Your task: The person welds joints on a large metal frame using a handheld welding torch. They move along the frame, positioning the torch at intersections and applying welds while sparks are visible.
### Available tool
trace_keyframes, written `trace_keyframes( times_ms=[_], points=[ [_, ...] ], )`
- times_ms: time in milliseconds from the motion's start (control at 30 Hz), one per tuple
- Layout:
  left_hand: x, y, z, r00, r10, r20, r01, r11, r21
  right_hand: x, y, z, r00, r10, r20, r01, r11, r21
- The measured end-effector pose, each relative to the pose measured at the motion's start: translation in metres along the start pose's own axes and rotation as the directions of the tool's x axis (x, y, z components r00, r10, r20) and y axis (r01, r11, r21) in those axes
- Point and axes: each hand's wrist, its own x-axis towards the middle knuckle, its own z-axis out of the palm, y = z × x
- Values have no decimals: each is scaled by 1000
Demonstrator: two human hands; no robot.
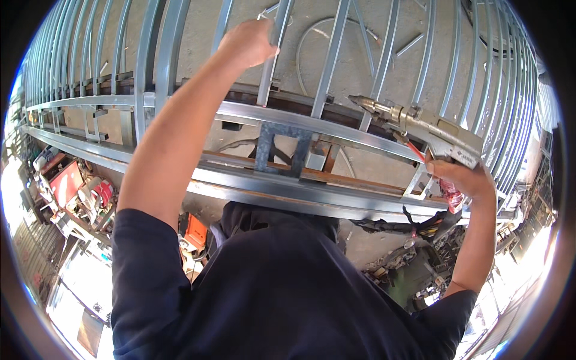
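My left hand (pixel 249 45) is stretched far forward, closed against an upright steel bar (pixel 270 72) of a metal frame. Its fingertips are mostly hidden behind the hand. On the right, my right hand (pixel 465 178) is wrapped round the grip of a silver welding gun (pixel 441 132). The gun's narrow nozzle points left, just above the frame's long rail (pixel 354 139) and close to the foot of another bar (pixel 384 60). A red lead runs along the gun's underside, and red wrapping shows below my hand.
Many parallel steel bars (pixel 90 48) rise from the rail. A nearer beam (pixel 270 186) crosses in front of my body, with a square grey bracket (pixel 264 147) by it. Dark bundled cables (pixel 432 227) hang at right. Loose metal pieces (pixel 410 45) lie on the floor. Cluttered red equipment (pixel 66 183) stands left.
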Motion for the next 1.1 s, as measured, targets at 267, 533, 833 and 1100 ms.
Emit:
trace_keyframes(
  times_ms=[267,533,833,1100],
  points=[
    [-18,82,54,974,-53,220,101,972,-212,16,40,-3,982,-163,94,164,986,-6],
    [-26,77,72,963,-167,210,237,898,-371,77,25,22,895,-280,346,271,960,73],
    [-28,77,79,955,-212,206,279,880,-385,110,19,31,839,-315,444,279,949,145],
    [-25,75,79,954,-211,215,278,892,-357,123,21,30,845,-264,465,259,963,75]
  ],
)
